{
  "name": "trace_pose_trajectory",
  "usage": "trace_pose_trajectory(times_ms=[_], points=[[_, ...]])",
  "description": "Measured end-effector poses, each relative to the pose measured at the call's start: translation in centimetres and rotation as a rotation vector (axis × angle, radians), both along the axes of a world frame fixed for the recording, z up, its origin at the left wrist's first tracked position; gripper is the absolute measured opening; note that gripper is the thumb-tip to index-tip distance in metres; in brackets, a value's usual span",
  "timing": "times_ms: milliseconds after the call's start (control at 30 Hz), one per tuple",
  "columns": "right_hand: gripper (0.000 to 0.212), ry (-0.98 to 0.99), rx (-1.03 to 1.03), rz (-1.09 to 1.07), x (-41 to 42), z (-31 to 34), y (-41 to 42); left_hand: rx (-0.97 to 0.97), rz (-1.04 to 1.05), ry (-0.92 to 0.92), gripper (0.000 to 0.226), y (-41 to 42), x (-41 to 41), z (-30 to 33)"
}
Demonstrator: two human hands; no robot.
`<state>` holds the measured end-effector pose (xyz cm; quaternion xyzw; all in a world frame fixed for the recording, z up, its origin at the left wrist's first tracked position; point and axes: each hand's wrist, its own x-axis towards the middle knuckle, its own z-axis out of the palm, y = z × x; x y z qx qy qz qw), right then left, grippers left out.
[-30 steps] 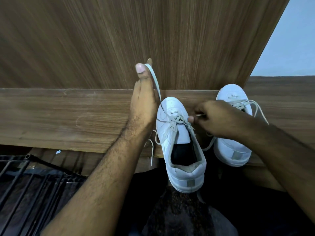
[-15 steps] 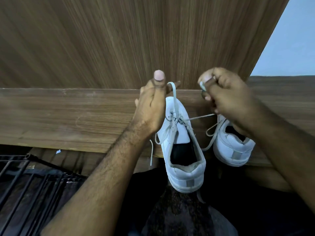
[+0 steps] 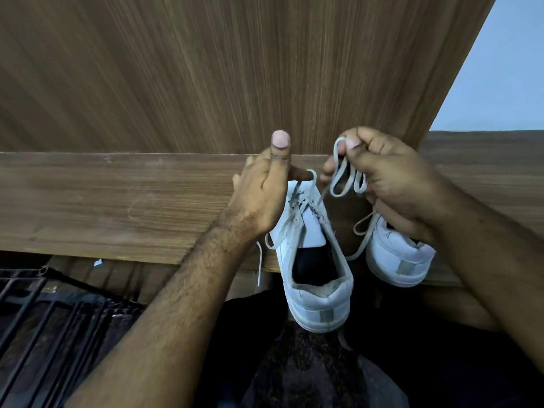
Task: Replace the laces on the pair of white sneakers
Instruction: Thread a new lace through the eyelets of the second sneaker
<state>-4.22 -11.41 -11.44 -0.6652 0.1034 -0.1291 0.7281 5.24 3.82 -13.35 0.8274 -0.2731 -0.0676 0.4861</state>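
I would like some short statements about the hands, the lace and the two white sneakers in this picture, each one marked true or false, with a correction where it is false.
1. The right hand holds loops of lace. True.
2. The near sneaker lies on its side with the sole toward the camera. False: it stands upright, heel toward the camera, its opening visible.
3. The left hand has its thumb raised and a strand of lace at its fingers. True.
4. The far sneaker has no lace at all. False: a lace loop hangs at its left side.
5. Both sneakers rest on the metal grate. False: they sit on the wooden ledge; the near one overhangs its edge.
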Motion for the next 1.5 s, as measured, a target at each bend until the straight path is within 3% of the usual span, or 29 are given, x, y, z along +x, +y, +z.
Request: trace_pose_trajectory(times_ms=[67, 200, 300, 367, 567, 767, 800, 933, 1000, 1067, 1133, 1300, 1433, 1500], points=[[0.025, -0.005, -0.079, -0.074, 0.1, 0.0, 0.0, 0.044, -0.06, -0.005, 0.104, -0.2, -0.6, 0.3], [0.019, 0.116, -0.948, -0.224, -0.3, -0.3, -0.9, 0.148, -0.181, 0.041, 0.095, 0.3, -1.2, 0.5], [0.024, 0.436, -1.173, 0.065, -0.5, -0.8, -0.9, 0.117, -0.192, 0.07, 0.096, 0.5, -1.0, 0.3], [0.038, 0.531, -1.244, 0.199, -0.3, -1.3, -0.8, 0.115, -0.186, 0.061, 0.093, 0.6, -0.7, 0.3], [0.022, 0.153, -0.856, -0.086, -0.1, -1.1, -1.1, 0.305, -0.088, -0.068, 0.017, 0.5, 0.4, -0.5], [0.028, 0.186, -0.233, 0.056, -0.1, -1.3, -0.4, 0.525, -0.217, 0.189, 0.029, 1.4, 0.9, -1.7], [0.028, 0.199, -0.26, 0.051, -0.1, -1.2, -0.3, 0.531, -0.224, 0.187, 0.027, 1.4, 0.9, -1.7], [0.027, 0.255, -0.798, -0.047, 0.4, -2.0, -1.0, 0.492, -0.153, 0.226, 0.024, 1.5, 1.2, -1.5], [0.028, 0.289, -0.746, -0.094, 0.3, -2.1, -1.1, 0.45, -0.01, 0.212, 0.023, 1.6, 1.5, -1.3], [0.032, 0.262, -0.63, -0.142, 0.2, -1.7, -1.2, 0.434, 0.109, 0.058, 0.023, 1.7, 1.5, -1.0], [0.036, 0.192, -0.448, -0.145, 0.3, -1.1, -1.0, 0.269, 0.099, -0.042, 0.027, 1.3, 1.1, -0.5], [0.025, 0.043, 0.148, -0.029, 0.3, 0.6, 0.5, -0.188, -0.248, 0.26, 0.044, -1.1, -2.4, 1.2], [0.015, -0.042, 0.395, -0.071, 0.0, 1.5, 0.0, -0.196, -0.266, 0.334, 0.065, -1.7, -3.1, 1.1], [0.015, -0.112, 0.565, -0.081, 0.0, 1.7, -0.2, -0.177, -0.345, 0.406, 0.057, -1.8, -3.1, 0.7]])
